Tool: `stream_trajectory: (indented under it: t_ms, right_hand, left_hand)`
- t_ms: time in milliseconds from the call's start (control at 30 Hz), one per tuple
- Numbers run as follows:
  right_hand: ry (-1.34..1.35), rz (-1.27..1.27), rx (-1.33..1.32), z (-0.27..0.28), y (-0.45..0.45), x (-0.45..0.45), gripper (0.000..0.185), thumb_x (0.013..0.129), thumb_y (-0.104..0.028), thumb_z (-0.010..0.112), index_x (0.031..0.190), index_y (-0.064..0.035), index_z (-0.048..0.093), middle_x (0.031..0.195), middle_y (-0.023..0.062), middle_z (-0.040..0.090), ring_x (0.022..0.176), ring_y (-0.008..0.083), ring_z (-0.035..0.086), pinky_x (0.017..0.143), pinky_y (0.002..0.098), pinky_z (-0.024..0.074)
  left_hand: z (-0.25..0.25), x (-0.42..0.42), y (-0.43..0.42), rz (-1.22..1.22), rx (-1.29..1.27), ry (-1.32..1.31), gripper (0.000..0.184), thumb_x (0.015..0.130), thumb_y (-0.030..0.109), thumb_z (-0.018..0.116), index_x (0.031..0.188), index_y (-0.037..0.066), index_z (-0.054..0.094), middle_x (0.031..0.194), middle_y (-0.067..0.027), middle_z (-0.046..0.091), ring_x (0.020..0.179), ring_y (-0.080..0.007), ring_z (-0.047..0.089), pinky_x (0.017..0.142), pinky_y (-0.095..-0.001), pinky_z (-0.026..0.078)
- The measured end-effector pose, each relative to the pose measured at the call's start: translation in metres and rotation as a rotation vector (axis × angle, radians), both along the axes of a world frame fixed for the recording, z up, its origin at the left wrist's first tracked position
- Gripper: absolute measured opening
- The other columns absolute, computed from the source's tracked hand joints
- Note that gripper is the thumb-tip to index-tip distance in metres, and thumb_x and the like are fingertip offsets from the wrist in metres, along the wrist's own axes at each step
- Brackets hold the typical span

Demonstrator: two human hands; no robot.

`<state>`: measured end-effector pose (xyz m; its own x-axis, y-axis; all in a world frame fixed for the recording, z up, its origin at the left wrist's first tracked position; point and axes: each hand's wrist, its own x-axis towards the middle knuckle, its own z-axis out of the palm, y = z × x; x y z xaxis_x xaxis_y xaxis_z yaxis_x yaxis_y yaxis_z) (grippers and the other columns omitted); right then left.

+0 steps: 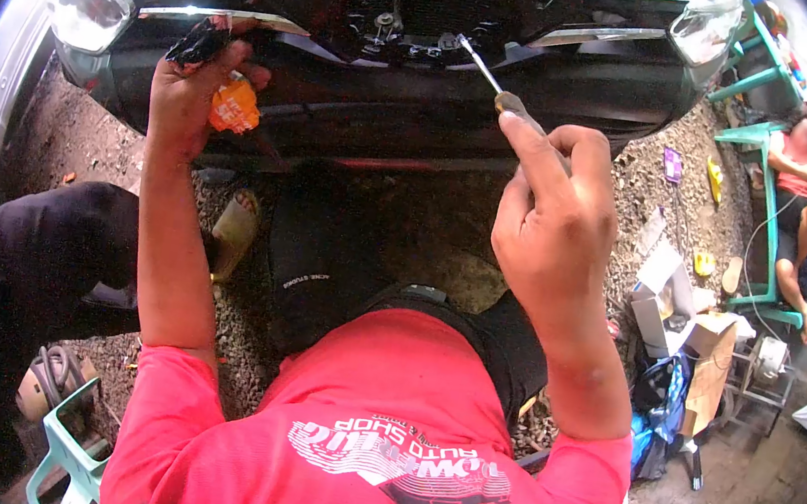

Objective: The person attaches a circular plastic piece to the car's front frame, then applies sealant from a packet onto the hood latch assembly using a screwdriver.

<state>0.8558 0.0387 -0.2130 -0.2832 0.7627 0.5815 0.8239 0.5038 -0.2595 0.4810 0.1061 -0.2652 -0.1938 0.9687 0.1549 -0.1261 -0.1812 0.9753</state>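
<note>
My right hand (pixel 558 221) is closed round the handle of a screwdriver (pixel 482 66), its forefinger stretched along it. The thin metal shaft reaches up to the opening in the middle of a black car bumper (pixel 380 118), where the tip meets small metal parts. At the bumper's left side my left hand (pixel 186 94) is raised, fingers curled. In it are a crumpled orange packet (pixel 236 108) and a black crumpled piece (pixel 199 44) that looks like plastic. A round metal bolt or fitting (pixel 385 24) shows in the opening, left of the screwdriver tip.
Headlights (pixel 90 12) flank the bumper. Another person's dark-clothed leg (pixel 38 278) is close on my left. A person (pixel 799 190) lies on green chairs at right. An open carton (pixel 663 309), bags and a metal-framed machine (pixel 766 362) lie lower right; a green stool (pixel 67 448) lower left.
</note>
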Motion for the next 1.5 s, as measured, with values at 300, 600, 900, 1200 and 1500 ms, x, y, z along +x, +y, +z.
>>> stream_trajectory:
  t_ms: [300,600,900,1200,1500]
  right_hand:
    - [0.097,0.041,0.057,0.005,0.003,0.000,0.050,0.080,0.012,0.064,0.124,-0.0086,0.073,0.098,0.0144,0.058,0.083,0.0274,0.060,0.071,0.0362,0.0503]
    - [0.105,0.007,-0.002,0.005,-0.012,0.004,0.044,0.081,0.006,0.067,0.122,-0.0104,0.073,0.100,0.0163,0.059,0.081,0.0329,0.064,0.070,0.0412,0.0544]
    - [0.181,0.047,-0.112,0.002,-0.024,0.000,0.045,0.082,0.006,0.067,0.124,-0.0095,0.072,0.102,0.0174,0.058,0.079,0.0323,0.065,0.069,0.0404,0.0548]
    - [0.158,0.033,-0.058,-0.005,-0.018,-0.001,0.046,0.081,0.007,0.065,0.124,-0.0090,0.071,0.103,0.0176,0.058,0.076,0.0310,0.065,0.068,0.0397,0.0548]
    - [0.181,0.020,-0.091,-0.003,-0.021,0.000,0.046,0.082,0.007,0.066,0.124,-0.0089,0.071,0.103,0.0175,0.058,0.076,0.0301,0.065,0.067,0.0393,0.0545]
  left_hand:
    - [-0.002,-0.002,0.000,-0.015,0.014,0.019,0.033,0.095,0.005,0.072,0.127,0.003,0.067,0.119,-0.0125,0.074,0.082,-0.0244,0.076,0.069,-0.0359,0.063]
    - [0.003,0.002,-0.002,0.000,0.011,0.040,0.034,0.095,0.006,0.072,0.128,0.003,0.067,0.121,-0.0113,0.074,0.082,-0.0240,0.076,0.067,-0.0351,0.062]
    - [-0.003,-0.006,0.001,-0.036,0.009,0.046,0.031,0.095,0.007,0.073,0.125,0.002,0.068,0.120,-0.0113,0.074,0.081,-0.0242,0.076,0.068,-0.0362,0.062]
    - [0.001,0.000,0.001,-0.036,0.037,0.034,0.030,0.091,0.009,0.077,0.119,0.004,0.066,0.106,-0.0122,0.075,0.078,-0.0275,0.076,0.061,-0.0375,0.062]
    - [0.007,0.005,-0.003,-0.004,-0.009,0.047,0.026,0.095,0.007,0.073,0.121,0.000,0.071,0.107,-0.0106,0.076,0.076,-0.0215,0.075,0.066,-0.0327,0.061]
